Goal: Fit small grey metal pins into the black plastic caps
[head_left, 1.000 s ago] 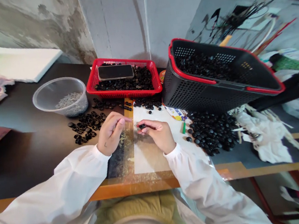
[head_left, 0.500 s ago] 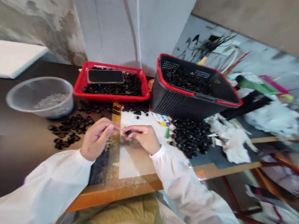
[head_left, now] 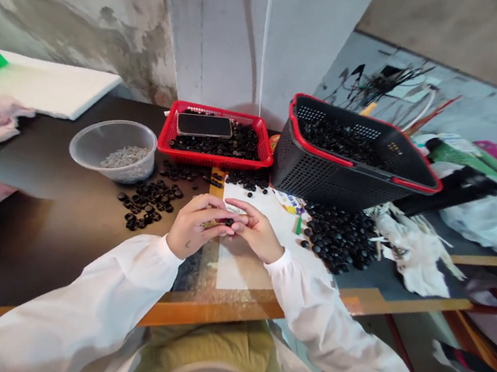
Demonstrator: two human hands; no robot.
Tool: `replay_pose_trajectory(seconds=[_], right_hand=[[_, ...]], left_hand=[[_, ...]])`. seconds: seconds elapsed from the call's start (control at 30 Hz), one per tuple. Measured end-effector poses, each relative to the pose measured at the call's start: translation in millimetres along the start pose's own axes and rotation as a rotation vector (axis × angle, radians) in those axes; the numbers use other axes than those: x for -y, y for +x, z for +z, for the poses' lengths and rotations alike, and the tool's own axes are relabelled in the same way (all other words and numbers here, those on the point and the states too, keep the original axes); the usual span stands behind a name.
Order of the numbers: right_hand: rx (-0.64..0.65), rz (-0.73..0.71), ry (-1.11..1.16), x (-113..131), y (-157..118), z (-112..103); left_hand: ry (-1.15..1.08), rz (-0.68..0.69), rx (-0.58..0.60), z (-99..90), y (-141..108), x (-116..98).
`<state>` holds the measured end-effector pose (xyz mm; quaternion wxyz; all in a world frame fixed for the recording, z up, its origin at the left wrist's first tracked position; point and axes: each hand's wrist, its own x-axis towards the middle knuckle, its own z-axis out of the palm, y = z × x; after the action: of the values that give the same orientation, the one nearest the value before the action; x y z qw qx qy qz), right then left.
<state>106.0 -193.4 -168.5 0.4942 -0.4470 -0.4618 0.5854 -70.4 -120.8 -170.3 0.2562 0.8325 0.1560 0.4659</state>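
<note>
My left hand (head_left: 195, 227) and my right hand (head_left: 259, 231) meet over a white sheet (head_left: 241, 266) near the table's front edge. Between their closed fingertips is a small round black piece (head_left: 229, 221), like a cap or button, mostly covered by the fingers. Left of my hands lies a loose group of small black ring-like pieces (head_left: 146, 203). On the right a heap of glossy black round pieces (head_left: 342, 238) spreads over the table. More of these small black pieces (head_left: 248, 181) dot the sheet's far end.
A clear plastic bowl (head_left: 77, 152) holds small pale pieces. Behind stands a red basket (head_left: 218, 161) with black pieces and a phone (head_left: 204, 125) on top. A tall dark basket (head_left: 321, 179) with a red rim leans at right, beside crumpled white gloves (head_left: 415, 249).
My left hand has come across to my right hand, and its fingers have closed in around the black piece. The view has swung left, showing a green basket and pink cloth.
</note>
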Motion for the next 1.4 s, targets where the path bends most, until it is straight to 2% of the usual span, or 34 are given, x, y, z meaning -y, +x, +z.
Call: replay_pose_trajectory(seconds=[0.07,0.27,0.33,0.43,0.57,0.67,0.87,1.1,1.27,1.4], right_hand=[[0.000,-0.041,-0.107,2.2,-2.9,1.5],[-0.043,-0.246,-0.617,12.4,-12.8,1.5],[-0.024,-0.281,-0.698,13.2,-14.2,1.8],[-0.040,-0.254,-0.704,11.9,-14.9,5.6],[-0.080,-0.202,-0.657,10.4,-16.5,13.4],[-0.064,-0.187,-0.580,10.4,-19.0,15.3],[0.037,-0.153,-0.460,9.7,-22.3,11.2],[0.042,-0.289,-0.677,16.0,-19.0,9.7],[0.151,-0.315,-0.678,18.6,-18.3,8.4],[0.159,-0.351,-0.695,19.6,-17.0,8.1]], left_hand=[[-0.023,-0.011,-0.012,-1.0,-0.7,1.2],[-0.029,0.005,-0.021,-2.1,0.1,-2.0],[-0.048,0.012,-0.025,-0.4,-0.3,-4.2],[-0.051,0.038,-0.053,2.0,-3.1,-6.4],[0.162,0.097,-0.023,-0.2,-6.2,-8.1],[0.338,0.122,0.027,-3.7,-5.4,-9.3],[0.482,0.182,0.201,-4.0,-1.7,-9.8],[0.545,0.231,0.307,-5.7,1.4,-13.6],[0.593,0.241,0.313,-6.7,3.1,-15.1],[0.588,0.262,0.318,-8.2,4.5,-14.0]])
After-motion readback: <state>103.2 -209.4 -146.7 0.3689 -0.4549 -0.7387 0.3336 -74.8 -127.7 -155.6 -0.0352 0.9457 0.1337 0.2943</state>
